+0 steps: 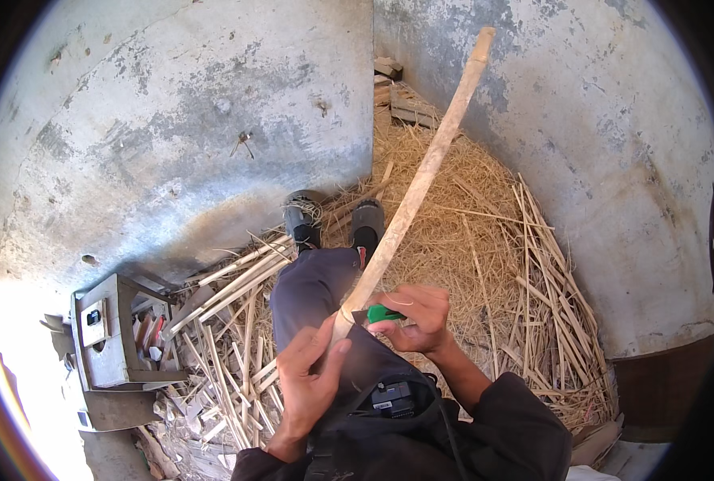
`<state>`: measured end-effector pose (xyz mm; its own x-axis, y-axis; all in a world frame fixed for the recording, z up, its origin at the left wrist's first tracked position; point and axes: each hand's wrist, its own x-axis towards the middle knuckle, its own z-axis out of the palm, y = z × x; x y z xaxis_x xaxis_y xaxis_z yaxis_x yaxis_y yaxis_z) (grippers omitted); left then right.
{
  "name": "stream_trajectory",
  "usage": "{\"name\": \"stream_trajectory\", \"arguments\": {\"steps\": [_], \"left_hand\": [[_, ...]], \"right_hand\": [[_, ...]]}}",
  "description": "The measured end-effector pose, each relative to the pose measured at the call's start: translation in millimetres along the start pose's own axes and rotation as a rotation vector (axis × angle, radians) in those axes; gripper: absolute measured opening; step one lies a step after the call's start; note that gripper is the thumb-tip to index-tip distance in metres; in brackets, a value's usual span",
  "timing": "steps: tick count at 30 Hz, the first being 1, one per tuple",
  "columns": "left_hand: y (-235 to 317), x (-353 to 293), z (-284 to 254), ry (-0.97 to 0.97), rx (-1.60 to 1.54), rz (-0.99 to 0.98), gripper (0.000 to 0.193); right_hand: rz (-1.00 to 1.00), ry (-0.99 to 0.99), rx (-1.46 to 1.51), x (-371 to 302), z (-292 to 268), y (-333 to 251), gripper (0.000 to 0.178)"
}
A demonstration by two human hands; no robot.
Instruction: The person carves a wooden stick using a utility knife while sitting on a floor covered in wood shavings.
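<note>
A long, pale bamboo strip slants up and away from my lap toward the far right. My left hand is closed round its near end, the thumb lying along it. In my right hand is a green-handled knife, its dark blade against the strip just beyond my left fingers. A thin curl of shaving shows by the blade. The strip's lowest end is partly hidden by my left hand.
Shavings heap over the floor ahead. Split sticks lie along the right wall, and more sticks are at left. A wooden box stool holding small items stands at left. Worn walls meet in a corner beyond my shoes.
</note>
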<state>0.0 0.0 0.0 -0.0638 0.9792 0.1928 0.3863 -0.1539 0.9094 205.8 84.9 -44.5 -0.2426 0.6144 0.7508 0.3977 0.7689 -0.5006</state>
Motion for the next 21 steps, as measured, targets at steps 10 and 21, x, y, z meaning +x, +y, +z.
{"name": "stream_trajectory", "arguments": {"steps": [10, 21], "left_hand": [[-2, -1, -4, -0.008, 0.014, 0.012, 0.036], [-6, -10, -2, -0.056, 0.03, -0.018, 0.032]], "right_hand": [[-0.013, 0.058, -0.115, 4, 0, -6, 0.04], [0.047, 0.248, -0.077, 7, 0, 8, 0.037]]}}
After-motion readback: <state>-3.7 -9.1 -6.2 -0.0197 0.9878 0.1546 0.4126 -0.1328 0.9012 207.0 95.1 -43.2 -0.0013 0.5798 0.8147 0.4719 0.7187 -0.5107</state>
